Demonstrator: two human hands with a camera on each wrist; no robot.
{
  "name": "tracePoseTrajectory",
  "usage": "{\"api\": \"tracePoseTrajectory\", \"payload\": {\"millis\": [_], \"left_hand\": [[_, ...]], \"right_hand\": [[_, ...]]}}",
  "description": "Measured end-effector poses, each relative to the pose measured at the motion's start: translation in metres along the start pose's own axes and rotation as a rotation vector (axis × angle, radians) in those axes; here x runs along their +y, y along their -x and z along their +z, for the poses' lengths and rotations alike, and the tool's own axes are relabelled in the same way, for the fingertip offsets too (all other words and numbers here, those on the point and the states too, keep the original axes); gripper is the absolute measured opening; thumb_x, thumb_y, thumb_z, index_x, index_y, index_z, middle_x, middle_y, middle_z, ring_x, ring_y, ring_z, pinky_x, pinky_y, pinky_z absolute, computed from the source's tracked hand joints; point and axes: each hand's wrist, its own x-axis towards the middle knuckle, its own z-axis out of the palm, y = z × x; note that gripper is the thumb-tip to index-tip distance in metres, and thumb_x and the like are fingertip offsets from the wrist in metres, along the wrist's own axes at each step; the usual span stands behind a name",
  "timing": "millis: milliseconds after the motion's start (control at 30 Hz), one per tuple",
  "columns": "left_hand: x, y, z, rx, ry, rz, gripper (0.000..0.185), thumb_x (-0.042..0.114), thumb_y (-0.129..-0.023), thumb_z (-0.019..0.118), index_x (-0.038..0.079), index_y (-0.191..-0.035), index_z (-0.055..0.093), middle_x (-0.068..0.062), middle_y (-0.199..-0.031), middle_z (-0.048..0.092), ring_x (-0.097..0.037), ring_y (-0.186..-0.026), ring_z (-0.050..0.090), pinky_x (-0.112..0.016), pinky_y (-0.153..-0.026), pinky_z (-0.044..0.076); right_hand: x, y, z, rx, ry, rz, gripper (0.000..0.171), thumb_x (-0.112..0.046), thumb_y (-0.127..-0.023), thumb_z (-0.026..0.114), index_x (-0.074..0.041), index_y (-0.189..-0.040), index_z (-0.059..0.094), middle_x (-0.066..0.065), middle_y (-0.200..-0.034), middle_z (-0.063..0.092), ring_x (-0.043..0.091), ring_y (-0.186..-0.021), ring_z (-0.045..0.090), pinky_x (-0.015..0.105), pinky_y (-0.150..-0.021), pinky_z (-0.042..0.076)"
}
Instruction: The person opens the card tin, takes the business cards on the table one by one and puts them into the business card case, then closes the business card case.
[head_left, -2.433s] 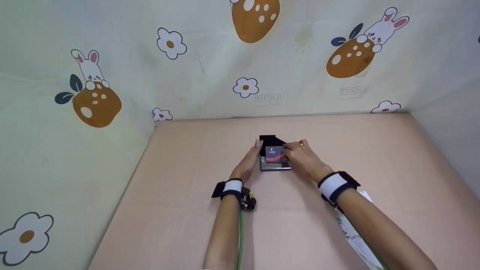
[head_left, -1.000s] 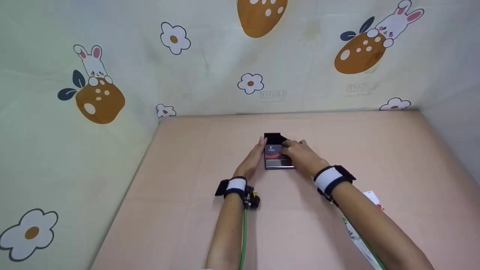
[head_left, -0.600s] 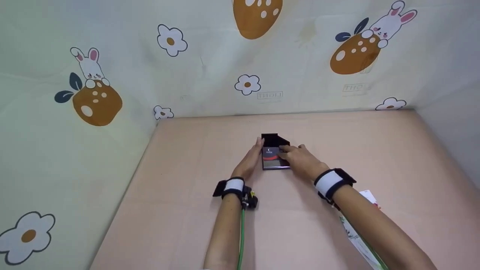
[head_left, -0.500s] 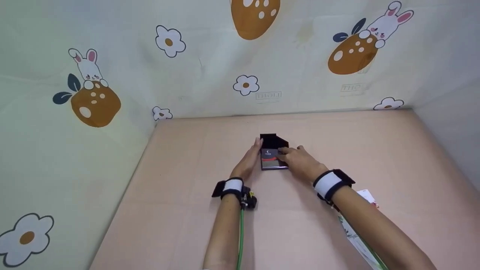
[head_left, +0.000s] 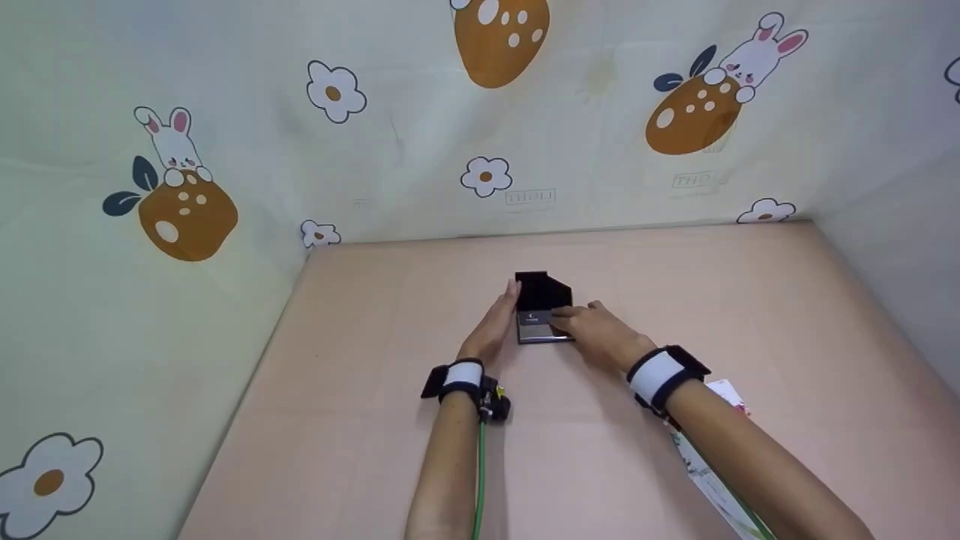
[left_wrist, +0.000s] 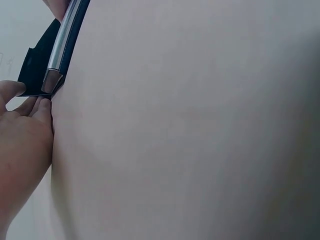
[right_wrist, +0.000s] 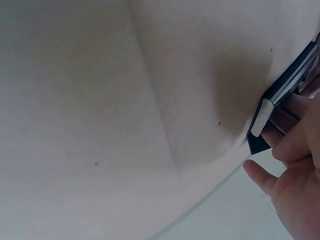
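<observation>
A black card case (head_left: pixel 545 291) with a shiny metal pocket lies on the table, its flap raised toward the wall. Most of a dark grey card (head_left: pixel 532 318) is inside the pocket, leaving a strip at the top. My left hand (head_left: pixel 491 330) holds the case's left side; in the left wrist view its thumb and fingers pinch the corner by the flap (left_wrist: pixel 37 72). Fingertips of my right hand (head_left: pixel 600 337) press on the card from the right, covering its right end. In the right wrist view, one finger stands away from the case (right_wrist: pixel 287 90).
Under the right forearm lies a long printed strip (head_left: pixel 705 472) with a leafy pattern. Beside it is a white piece with red marks (head_left: pixel 726 393). A patterned wall covering (head_left: pixel 420 187) rises behind the peach table (head_left: pixel 375 375). Each wrist wears a strapped camera.
The card has slid down into the metal pocket, and its red stripe has gone out of sight. My right fingertips, which held its right edge, have moved down with it. The left hand keeps its hold.
</observation>
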Motion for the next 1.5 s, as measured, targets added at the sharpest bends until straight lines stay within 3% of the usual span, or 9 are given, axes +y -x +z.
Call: {"api": "tracePoseTrajectory", "payload": {"millis": [300, 467, 700, 867, 1067, 1500], "left_hand": [[0.0, 0.0, 0.001, 0.008, -0.039, 0.009, 0.073, 0.064, -0.104, 0.008, 0.02, -0.162, 0.015, -0.006, -0.171, 0.009, -0.025, -0.159, 0.003, -0.046, -0.129, 0.003], [0.003, -0.003, -0.001, 0.007, -0.048, 0.006, 0.074, 0.065, -0.103, 0.008, 0.02, -0.162, 0.014, -0.005, -0.171, 0.01, -0.025, -0.158, 0.005, -0.047, -0.129, 0.005], [0.006, -0.001, -0.009, 0.045, -0.065, -0.009, 0.077, 0.07, -0.101, 0.007, 0.024, -0.162, 0.015, -0.003, -0.171, 0.011, -0.023, -0.159, 0.006, -0.046, -0.129, 0.005], [0.005, 0.0, -0.011, 0.052, -0.062, -0.012, 0.076, 0.069, -0.101, 0.009, 0.024, -0.162, 0.016, -0.002, -0.171, 0.011, -0.022, -0.159, 0.005, -0.045, -0.129, 0.005], [0.002, -0.002, -0.009, 0.031, -0.072, 0.01, 0.072, 0.061, -0.105, 0.008, 0.018, -0.162, 0.015, -0.007, -0.17, 0.012, -0.025, -0.158, 0.008, -0.044, -0.13, 0.007], [-0.002, -0.002, 0.0, 0.023, -0.065, -0.01, 0.074, 0.065, -0.103, 0.009, 0.021, -0.162, 0.017, -0.005, -0.17, 0.013, -0.025, -0.158, 0.007, -0.047, -0.129, 0.005]], "right_hand": [[-0.001, 0.007, 0.002, 0.072, 0.042, -0.058, 0.038, 0.002, -0.093, 0.063, -0.005, -0.13, 0.065, 0.014, -0.137, 0.064, 0.031, -0.121, 0.065, 0.051, -0.095, 0.054], [0.001, 0.009, -0.006, 0.065, 0.058, -0.067, 0.046, 0.004, -0.091, 0.064, -0.002, -0.136, 0.059, 0.017, -0.142, 0.059, 0.032, -0.128, 0.06, 0.052, -0.101, 0.052], [0.002, 0.018, -0.026, 0.153, 0.102, -0.112, 0.045, 0.006, -0.093, 0.06, 0.001, -0.137, 0.057, 0.021, -0.142, 0.056, 0.035, -0.131, 0.056, 0.055, -0.103, 0.05], [0.006, 0.032, -0.03, 0.211, 0.14, -0.136, 0.045, 0.007, -0.092, 0.06, 0.001, -0.136, 0.057, 0.023, -0.138, 0.056, 0.036, -0.13, 0.056, 0.055, -0.102, 0.05], [0.009, 0.054, -0.032, 0.27, 0.147, -0.143, 0.039, -0.004, -0.096, 0.063, 0.002, -0.134, 0.058, 0.021, -0.135, 0.058, 0.034, -0.128, 0.057, 0.054, -0.103, 0.05], [0.006, 0.099, -0.037, 0.364, 0.209, -0.167, 0.051, -0.009, -0.087, 0.078, -0.002, -0.134, 0.059, 0.016, -0.13, 0.062, 0.031, -0.123, 0.06, 0.051, -0.103, 0.051]]}}
